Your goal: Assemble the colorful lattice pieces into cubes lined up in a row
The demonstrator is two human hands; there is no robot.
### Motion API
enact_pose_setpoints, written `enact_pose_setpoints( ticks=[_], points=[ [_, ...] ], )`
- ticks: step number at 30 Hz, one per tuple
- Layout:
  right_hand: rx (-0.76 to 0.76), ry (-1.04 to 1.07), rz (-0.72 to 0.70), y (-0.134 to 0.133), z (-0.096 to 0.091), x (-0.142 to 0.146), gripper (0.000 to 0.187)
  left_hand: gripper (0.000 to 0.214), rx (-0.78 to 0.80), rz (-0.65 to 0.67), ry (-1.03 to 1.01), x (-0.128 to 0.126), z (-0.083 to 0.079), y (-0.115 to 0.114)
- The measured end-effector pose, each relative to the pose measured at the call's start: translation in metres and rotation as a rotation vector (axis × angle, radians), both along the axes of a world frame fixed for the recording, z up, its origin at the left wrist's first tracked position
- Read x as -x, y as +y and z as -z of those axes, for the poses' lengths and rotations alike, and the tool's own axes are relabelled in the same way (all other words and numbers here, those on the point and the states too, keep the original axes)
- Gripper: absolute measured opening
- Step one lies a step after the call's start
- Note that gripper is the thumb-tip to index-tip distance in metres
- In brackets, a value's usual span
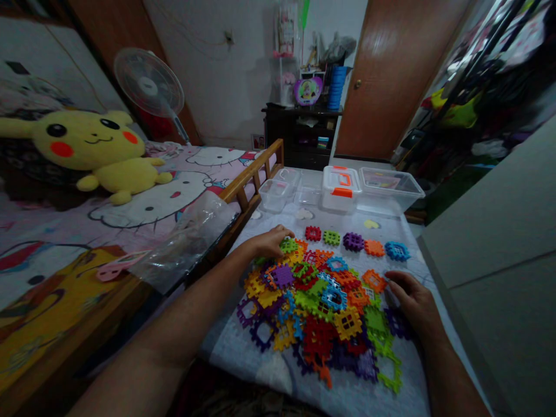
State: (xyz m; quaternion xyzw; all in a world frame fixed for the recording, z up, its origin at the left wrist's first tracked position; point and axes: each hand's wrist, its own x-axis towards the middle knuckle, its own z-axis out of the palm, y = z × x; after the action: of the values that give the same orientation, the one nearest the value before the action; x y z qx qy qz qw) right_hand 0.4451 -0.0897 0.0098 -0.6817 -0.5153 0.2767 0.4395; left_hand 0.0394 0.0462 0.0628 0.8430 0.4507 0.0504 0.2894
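Observation:
A heap of colourful plastic interlocking building blocks (pixel 319 336) lies on the cloth-covered table. My left hand (pixel 274 241) is at the heap's far left, fingers closed at a green block (pixel 288 245). On the right side, my right hand (pixel 412 298) has thumb and forefinger pinched at the edge of an orange square block (pixel 374 281). Beyond the heap runs a spaced row: a red block (pixel 313 233), a lime green block (pixel 332 237), a purple block (pixel 353 241), an orange block (pixel 374 248) and a blue block (pixel 397 251).
Clear plastic containers (pixel 275 196) stand at the table's far end, with an orange-latched lidded box (pixel 341 191) and a larger clear bin (pixel 391 185). A bed with a wooden rail (pixel 249 180) borders the left side. A pale cabinet (pixel 499 243) stands right.

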Motion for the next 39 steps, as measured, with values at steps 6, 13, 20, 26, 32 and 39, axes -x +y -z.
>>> enact_pose_setpoints(
  ticks=[6,13,20,26,32,39],
  points=[
    [0.013,0.010,0.010,0.000,-0.003,0.002,0.037,0.068,0.116,-0.013,0.020,-0.007,0.000,0.011],
    [0.013,0.040,0.023,-0.001,-0.005,0.003,0.036,0.082,0.203,-0.056,0.020,-0.006,0.000,0.017],
    [0.011,0.046,0.032,-0.001,-0.004,0.004,0.035,0.057,0.203,0.016,0.040,-0.006,-0.002,0.023],
    [0.014,0.008,0.014,0.000,-0.001,0.000,0.036,0.044,0.286,0.059,0.095,-0.006,-0.004,0.025],
    [-0.014,-0.002,0.004,0.000,0.004,-0.002,0.035,0.038,0.226,0.058,0.099,-0.011,-0.005,0.024],
    [0.009,-0.005,0.009,0.000,0.005,-0.003,0.037,0.033,0.266,0.018,0.134,-0.016,-0.005,0.026]
  ],
)
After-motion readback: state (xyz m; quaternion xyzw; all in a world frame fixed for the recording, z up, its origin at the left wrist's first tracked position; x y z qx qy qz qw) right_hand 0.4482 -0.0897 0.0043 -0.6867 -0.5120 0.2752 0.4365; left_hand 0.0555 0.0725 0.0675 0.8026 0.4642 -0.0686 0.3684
